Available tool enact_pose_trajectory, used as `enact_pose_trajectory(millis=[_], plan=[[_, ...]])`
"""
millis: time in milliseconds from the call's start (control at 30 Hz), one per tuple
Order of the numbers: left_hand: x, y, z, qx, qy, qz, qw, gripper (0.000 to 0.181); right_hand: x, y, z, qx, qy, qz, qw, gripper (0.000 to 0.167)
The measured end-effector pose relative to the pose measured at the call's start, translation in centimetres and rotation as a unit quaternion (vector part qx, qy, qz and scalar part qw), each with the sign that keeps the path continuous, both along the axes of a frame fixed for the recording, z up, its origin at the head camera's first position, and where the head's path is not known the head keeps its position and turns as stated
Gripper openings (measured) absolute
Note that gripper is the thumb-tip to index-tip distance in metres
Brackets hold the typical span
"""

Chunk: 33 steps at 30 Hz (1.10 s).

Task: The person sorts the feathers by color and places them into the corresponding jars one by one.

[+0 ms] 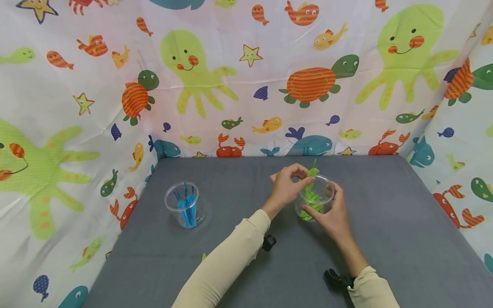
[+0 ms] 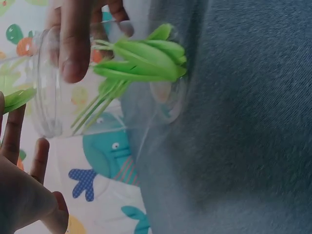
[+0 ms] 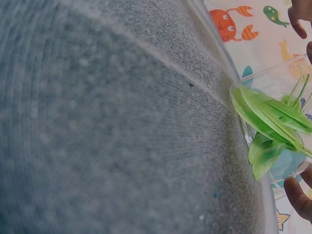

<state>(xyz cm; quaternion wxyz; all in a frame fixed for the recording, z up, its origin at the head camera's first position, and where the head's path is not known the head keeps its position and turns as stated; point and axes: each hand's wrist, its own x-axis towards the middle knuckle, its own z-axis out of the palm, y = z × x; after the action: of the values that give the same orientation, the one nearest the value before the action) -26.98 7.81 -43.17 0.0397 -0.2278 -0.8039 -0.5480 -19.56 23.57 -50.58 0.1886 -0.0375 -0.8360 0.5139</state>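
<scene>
My left hand [image 1: 289, 186] pinches a green leaf [image 1: 313, 172] at the mouth of a clear jar [image 1: 328, 197], with the leaf's stem pointing up. Inside that jar is a bunch of green leaves [image 1: 310, 206] with thin stems, seen closer in both wrist views. My right hand [image 1: 334, 216] holds the jar by its sides, thumb at the near side and fingers round the right. In the left wrist view the pinched leaf [image 2: 19, 99] lies at the jar's rim [image 2: 48, 83], only partly in frame.
A second clear jar [image 1: 202, 209] stands at left, holding blue leaf-like pieces [image 1: 188, 209] with darker stems up. A small green tip [image 1: 203, 256] shows beside the left sleeve [image 1: 227, 256], mostly hidden. Sea-animal print cloth [image 1: 246, 124] hangs round the grey table [image 1: 385, 214].
</scene>
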Motion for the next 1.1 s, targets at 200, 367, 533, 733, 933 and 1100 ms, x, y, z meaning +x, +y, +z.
enact_pose_trajectory(millis=[200,367,533,733,933,1100], plan=[[0.5,0.4,-0.4,-0.031,0.021,0.0,0.9993,0.016,-0.1,0.0,0.0,-0.001,0.005,0.004,1.0,0.109],[0.8,0.2,-0.8,-0.055,0.027,-0.001,0.9981,0.017,-0.1,0.0,0.1,-0.002,0.001,0.004,1.0,0.109],[0.9,-0.2,-1.2,-0.049,0.023,-0.006,0.9985,0.016,0.1,0.0,0.1,0.005,-0.009,-0.002,0.9999,0.11],[0.6,-1.2,-0.5,-0.012,0.03,-0.004,0.9995,0.014,0.0,-0.1,0.1,0.0,-0.003,-0.001,1.0,0.11],[0.5,-2.4,0.4,0.014,0.026,0.015,0.9995,0.014,0.1,-0.1,0.0,-0.002,-0.002,-0.003,1.0,0.11],[0.7,-3.6,0.2,0.018,0.024,0.018,0.9994,0.013,0.1,0.0,-0.2,0.001,0.001,-0.002,1.0,0.11]])
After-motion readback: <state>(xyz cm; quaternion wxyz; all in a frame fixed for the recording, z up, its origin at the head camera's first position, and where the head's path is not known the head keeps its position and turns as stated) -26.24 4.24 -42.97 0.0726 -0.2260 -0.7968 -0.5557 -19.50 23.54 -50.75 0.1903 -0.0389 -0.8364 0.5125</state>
